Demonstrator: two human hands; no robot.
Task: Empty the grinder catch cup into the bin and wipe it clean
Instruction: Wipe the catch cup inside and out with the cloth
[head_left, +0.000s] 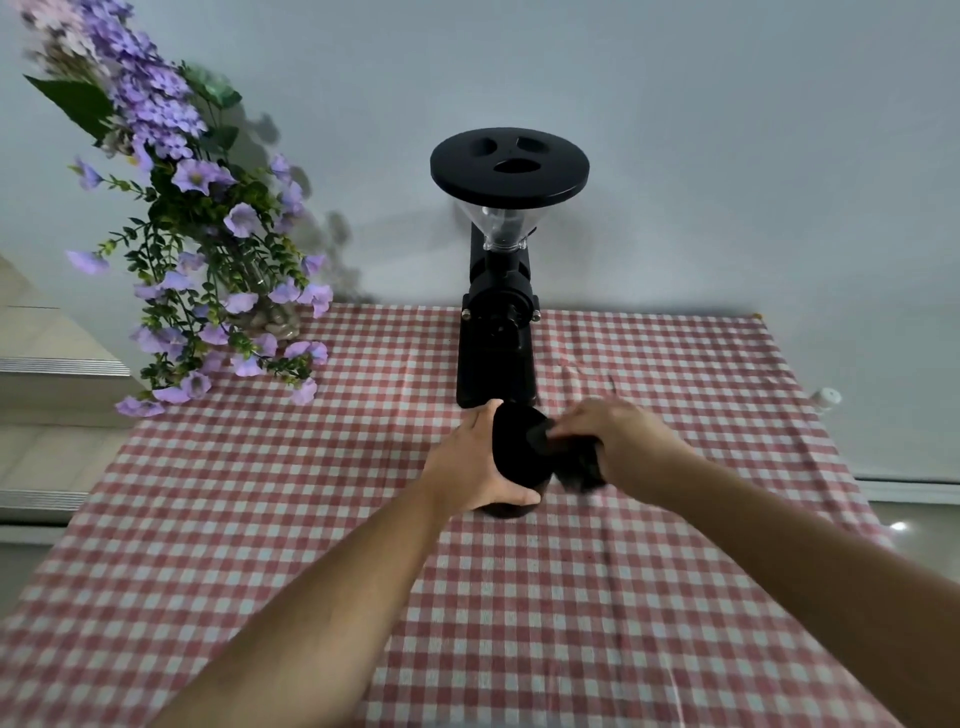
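A black catch cup (514, 457) is held just in front of the grinder's base, above the checked tablecloth. My left hand (470, 462) wraps around its left side, thumb across the lower front. My right hand (610, 441) holds a dark cloth (574, 467) with its fingers pressed at the cup's right side; the cloth is blurred. The black coffee grinder (501, 291) stands upright behind the cup, with a clear hopper and a round black lid. No bin is in view.
A vase of purple flowers (208, 249) stands at the table's back left corner. The red and white checked tablecloth (519, 623) covers the table. A white wall is behind. A small white object (826, 397) sits beyond the right table edge.
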